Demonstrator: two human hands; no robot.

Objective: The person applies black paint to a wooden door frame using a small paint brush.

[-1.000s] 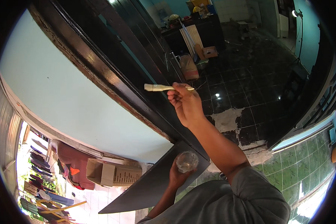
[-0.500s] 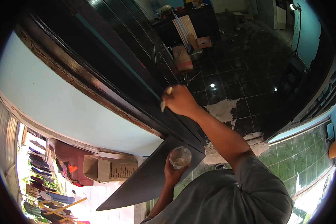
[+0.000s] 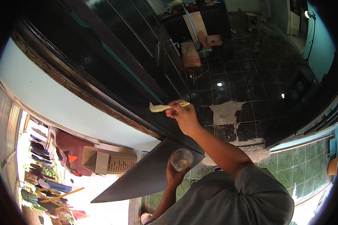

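Note:
A paintbrush (image 3: 159,108) with a pale handle is pinched in the fingers of my right hand (image 3: 185,117). Its bristle end points left, in front of the dark door frame (image 3: 137,107); whether it touches the wood I cannot tell. Lower down, my left hand (image 3: 174,175) is wrapped round a clear cup (image 3: 181,159) with some liquid at its bottom. Behind that cup lies a dark grey, flat pointed surface (image 3: 139,176). A teal strip (image 3: 131,73) runs along the frame.
Pale blue wall (image 3: 75,90) borders the frame on the left. An open cardboard box (image 3: 110,161) sits at lower left. Inside, a sack (image 3: 190,56) and boards (image 3: 195,24) stand on black tiles with a broken patch (image 3: 225,112). A lamp stand (image 3: 311,41) is at far right.
My right hand has moved slightly down, and the brush has swung from steep to nearly level, bristles leftward. My left hand still holds the cup. The view has shifted a little.

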